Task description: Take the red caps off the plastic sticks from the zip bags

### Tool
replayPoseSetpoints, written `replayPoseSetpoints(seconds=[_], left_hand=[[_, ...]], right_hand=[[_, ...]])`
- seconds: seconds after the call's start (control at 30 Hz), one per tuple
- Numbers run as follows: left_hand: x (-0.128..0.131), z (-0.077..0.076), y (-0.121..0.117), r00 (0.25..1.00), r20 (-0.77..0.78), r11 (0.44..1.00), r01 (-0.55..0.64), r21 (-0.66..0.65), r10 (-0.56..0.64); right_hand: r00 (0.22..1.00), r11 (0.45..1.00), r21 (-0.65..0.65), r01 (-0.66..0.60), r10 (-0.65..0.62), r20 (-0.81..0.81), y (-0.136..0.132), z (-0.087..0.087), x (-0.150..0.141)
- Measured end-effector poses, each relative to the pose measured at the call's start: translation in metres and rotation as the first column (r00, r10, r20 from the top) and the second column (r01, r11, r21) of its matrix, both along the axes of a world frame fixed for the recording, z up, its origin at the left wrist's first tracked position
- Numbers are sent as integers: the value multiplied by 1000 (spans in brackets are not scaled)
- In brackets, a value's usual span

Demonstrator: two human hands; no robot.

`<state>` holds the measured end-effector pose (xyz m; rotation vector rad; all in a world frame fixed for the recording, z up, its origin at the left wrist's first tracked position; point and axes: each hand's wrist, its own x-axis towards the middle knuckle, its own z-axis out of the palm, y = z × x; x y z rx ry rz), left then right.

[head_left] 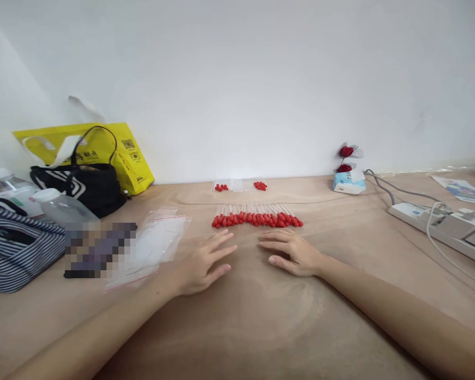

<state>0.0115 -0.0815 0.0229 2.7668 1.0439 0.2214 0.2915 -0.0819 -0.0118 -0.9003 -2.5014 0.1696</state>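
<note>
Spread in a row across the middle of the table is a set of thin white sticks with red tips (257,219), their red ends towards me. My left hand (206,264) is just in front of the row's left end, fingers spread, holding nothing. On the other side, my right hand (291,253) rests near the row's right part with its fingers stretched out and thumb apart. Behind the row, clear plastic bags (239,185) lie by the wall, with small red pieces at the left and right ends. To the left lie flat zip bags (158,240) with red edges.
At left stand a yellow bag (138,169), a black bag (98,184), a clear bottle (69,208) and a striped pouch (24,253), beside a blurred-out flat object (103,250). At right are a tissue pack (349,183) with red flowers, a power strip (439,227) with cables, and a leaflet (461,190).
</note>
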Motion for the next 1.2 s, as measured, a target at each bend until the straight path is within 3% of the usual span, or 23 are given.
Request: replayPoseSetpoints(seconds=[0.13,0.47,0.57,0.67,0.77,0.97,1.2], left_hand=[[10,-8,0,1000,7,984,12,-176,-11],[7,-10,0,997,58,982,-29,-186,40],[9,-14,3,991,122,986,-24,-167,45],[14,-18,8,988,150,990,-22,-142,44],[20,-19,12,989,147,992,-17,-126,35],[22,-18,14,987,159,992,-5,-129,26],[20,-15,12,990,137,988,-13,-154,34]], right_hand=[[996,998,-60,15,-10,89,-3,-1,2],[1000,999,-38,17,-17,-4,-1,-5,-1],[986,986,68,153,-147,-83,3,-8,-5],[917,894,216,391,-360,-172,13,-8,-9],[853,808,280,518,-466,-233,28,-6,-13],[876,823,301,482,-455,-158,51,-4,-19],[883,806,360,470,-426,-199,54,-9,-20]])
